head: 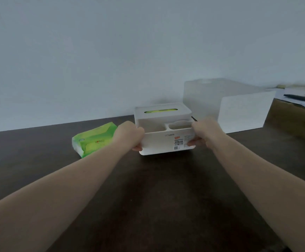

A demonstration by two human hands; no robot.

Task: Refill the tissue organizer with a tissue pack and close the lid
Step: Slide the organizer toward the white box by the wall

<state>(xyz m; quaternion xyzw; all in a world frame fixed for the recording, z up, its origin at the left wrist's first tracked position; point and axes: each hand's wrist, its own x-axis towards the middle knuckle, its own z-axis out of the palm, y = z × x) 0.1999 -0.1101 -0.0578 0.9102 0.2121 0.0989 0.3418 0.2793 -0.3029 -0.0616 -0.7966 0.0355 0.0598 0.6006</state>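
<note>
I am looking down at the white tissue organizer, which is sitting on the dark worktop toward 12 o'clock from me, its lid lying flat on the rear section with green showing through the slot. My left hand is pressing the organizer's left wall and my right hand the right wall, so each grip is grasping the organizer, with the thumbs showing at the front lower corners. The green tissue pack is lying at 9 o'clock of the organizer, just beside my left hand. Toward me the worktop is running open and bare. At 2 o'clock a translucent box and a white sheet are crowding the back edge.
</note>
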